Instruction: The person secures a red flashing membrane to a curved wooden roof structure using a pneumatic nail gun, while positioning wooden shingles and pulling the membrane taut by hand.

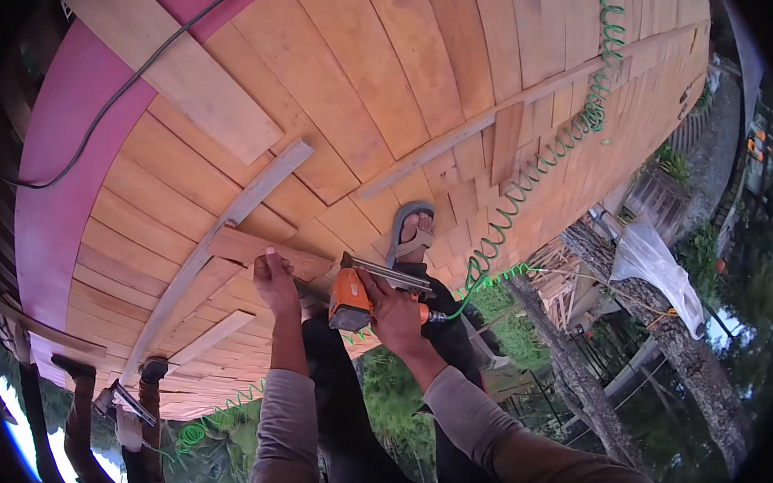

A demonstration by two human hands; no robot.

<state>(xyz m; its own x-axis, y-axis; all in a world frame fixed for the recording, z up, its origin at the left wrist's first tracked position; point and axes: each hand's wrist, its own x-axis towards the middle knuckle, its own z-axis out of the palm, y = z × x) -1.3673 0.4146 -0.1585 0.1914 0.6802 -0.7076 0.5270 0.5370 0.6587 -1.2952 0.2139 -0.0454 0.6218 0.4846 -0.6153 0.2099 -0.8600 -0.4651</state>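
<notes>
My right hand grips an orange and black nail gun by its handle. A green coiled air hose runs to the gun's rear end. Left of the tool, my left hand is closed with its fingertips pinched together; whatever is in them is too small to make out. Just beyond both hands lies a reddish-brown wooden shingle, its left end by a long greyish batten. My sandalled foot stands on the shingles to the right of it.
Overlapping wooden shingles cover the sloping roof. A loose wide board and a black cable cross the pink sheet. At lower left, another person's hand holds a nail gun. Tree trunks stand past the roof edge.
</notes>
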